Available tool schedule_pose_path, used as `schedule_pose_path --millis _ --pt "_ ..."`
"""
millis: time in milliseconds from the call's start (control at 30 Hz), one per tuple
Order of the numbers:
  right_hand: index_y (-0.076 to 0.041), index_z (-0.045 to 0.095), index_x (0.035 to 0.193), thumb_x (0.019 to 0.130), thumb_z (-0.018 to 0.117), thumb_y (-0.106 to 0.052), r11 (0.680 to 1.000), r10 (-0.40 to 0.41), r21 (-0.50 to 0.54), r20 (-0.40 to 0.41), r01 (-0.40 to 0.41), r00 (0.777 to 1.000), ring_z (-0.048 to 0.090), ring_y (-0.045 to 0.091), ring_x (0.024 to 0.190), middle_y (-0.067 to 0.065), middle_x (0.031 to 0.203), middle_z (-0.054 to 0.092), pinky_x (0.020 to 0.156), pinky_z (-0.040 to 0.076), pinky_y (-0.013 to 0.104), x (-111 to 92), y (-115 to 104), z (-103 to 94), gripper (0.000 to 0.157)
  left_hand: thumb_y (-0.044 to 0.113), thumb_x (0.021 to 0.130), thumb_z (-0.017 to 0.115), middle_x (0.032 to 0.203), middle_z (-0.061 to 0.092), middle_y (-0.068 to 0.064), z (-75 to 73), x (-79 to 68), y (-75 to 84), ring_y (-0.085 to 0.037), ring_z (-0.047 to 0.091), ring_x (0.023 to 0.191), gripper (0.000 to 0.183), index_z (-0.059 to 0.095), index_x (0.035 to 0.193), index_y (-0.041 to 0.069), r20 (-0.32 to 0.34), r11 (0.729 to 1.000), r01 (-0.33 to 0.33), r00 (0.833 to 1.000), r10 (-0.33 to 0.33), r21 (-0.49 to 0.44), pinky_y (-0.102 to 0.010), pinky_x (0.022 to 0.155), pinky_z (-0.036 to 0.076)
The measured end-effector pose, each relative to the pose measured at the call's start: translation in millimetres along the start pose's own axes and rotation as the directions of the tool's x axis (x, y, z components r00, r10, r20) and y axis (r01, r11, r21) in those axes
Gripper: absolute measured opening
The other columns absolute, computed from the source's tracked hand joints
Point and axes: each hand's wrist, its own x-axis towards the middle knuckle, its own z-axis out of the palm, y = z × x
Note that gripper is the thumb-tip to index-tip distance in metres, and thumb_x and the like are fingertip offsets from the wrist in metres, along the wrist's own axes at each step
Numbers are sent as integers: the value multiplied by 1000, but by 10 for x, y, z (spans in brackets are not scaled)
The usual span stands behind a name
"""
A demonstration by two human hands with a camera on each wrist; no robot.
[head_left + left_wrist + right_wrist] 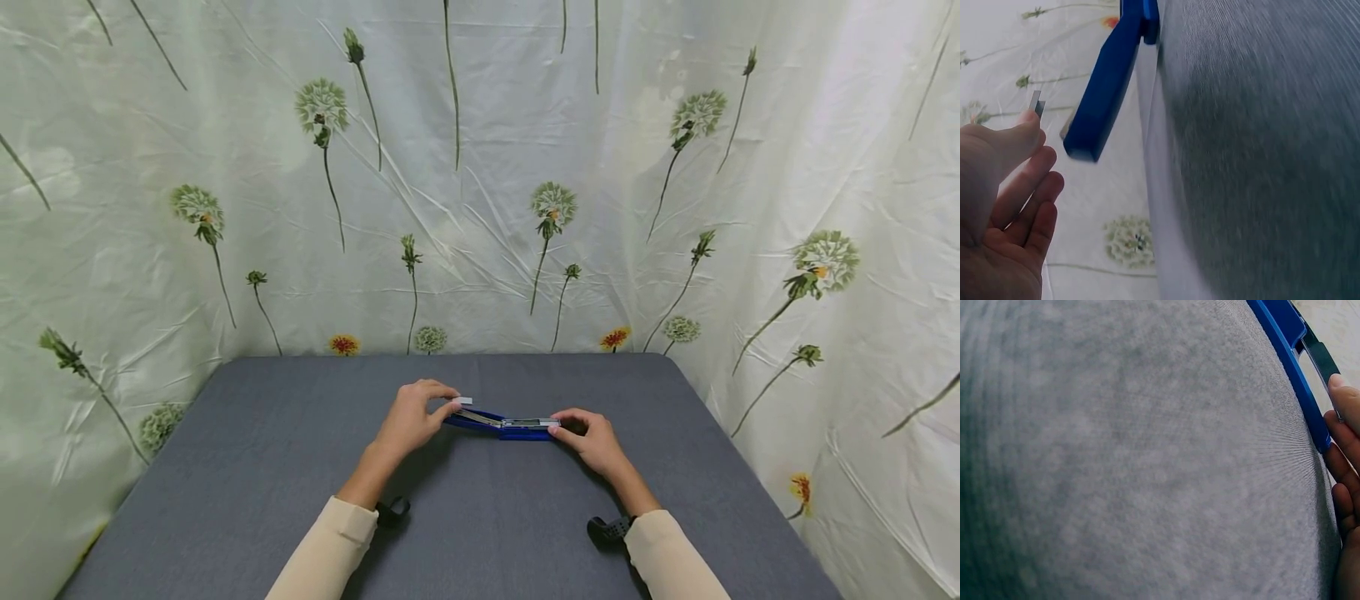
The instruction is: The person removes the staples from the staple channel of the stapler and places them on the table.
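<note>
A blue stapler [525,433] lies opened out on the grey table, its cover [1102,94] swung back to the left and its metal magazine showing. Between thumb and fingertips my left hand [408,421] pinches a short silvery strip of staples [466,401], held just above the cover's end. In the left wrist view the staple strip [1038,105] sticks up past the thumb, while the other fingers curl loosely below. My right hand [596,443] grips the stapler's right end, thumb on the magazine tip [1329,365] and fingers by the base [1300,394].
Grey cloth covers the table [480,517], whose far edge meets a pale curtain [480,250] printed with dandelions. Black straps [609,532] with small devices sit at both wrists, close to the cream sleeves [671,554].
</note>
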Motion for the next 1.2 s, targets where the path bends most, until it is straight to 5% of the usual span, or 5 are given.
schedule_pose_path --millis 200,433,833,1200 --pt "-15 79 110 90 82 -28 1000 2 -5 -1 -2 1000 65 10 88 5 105 77 79 52 24 -2 -15 -2 24 27 93 79 110 78 -4 -106 -58 -103 -27 72 110 17 82 106 17 -8 1000 24 1000 -24 -9 -53 107 51" --pt "-15 79 111 90 82 -30 1000 -3 -13 0 3 1000 66 11 90 5 107 77 80 52 24 3 -2 9 26 25 90 81 108 78 -3 -175 -149 -231 -27 73 106 16 82 104 16 -38 1000 16 999 -16 5 -52 100 55" --pt "-15 79 110 90 82 -29 1000 3 -20 -11 -4 1000 65 10 88 5 106 77 78 52 24 -8 -16 6 25 28 91 81 109 78 -1 -223 -277 -451 -25 73 106 18 82 106 20 -13 993 110 994 -111 -39 -48 93 58" --pt "-15 78 110 90 82 -29 1000 7 -18 1 -7 1000 64 10 88 5 106 76 79 51 23 2 -9 -3 24 27 87 83 109 78 -1 -290 -335 -554 -29 72 109 20 83 107 21 92 980 189 979 -184 -55 -51 95 57"
